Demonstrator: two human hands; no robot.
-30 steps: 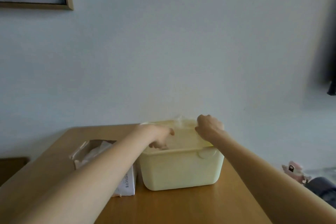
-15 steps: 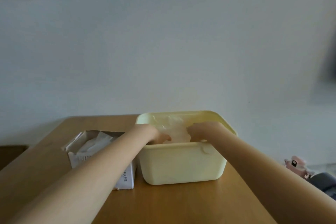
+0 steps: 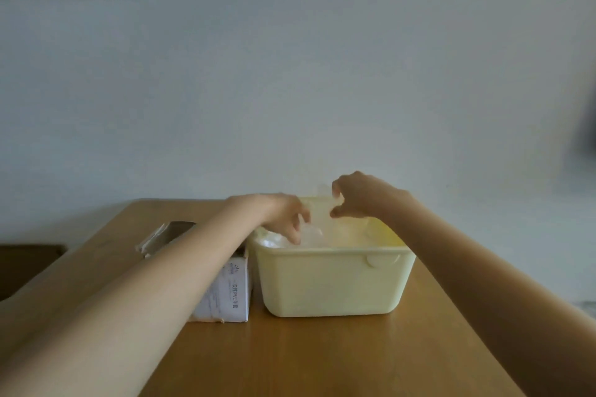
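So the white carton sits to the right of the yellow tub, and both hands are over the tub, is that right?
No. In the head view the white carton sits to the left of the yellow tub, not the right. The left hand and right hand are indeed over the tub, handling clear film.

Wooden table (image 3: 322, 358); on it a pale-yellow tub (image 3: 332, 284) (open-topped); white carton (image 3: 225, 296) just beside.

Glove box (image 3: 225, 293) tight against bin's (image 3: 332, 284) left
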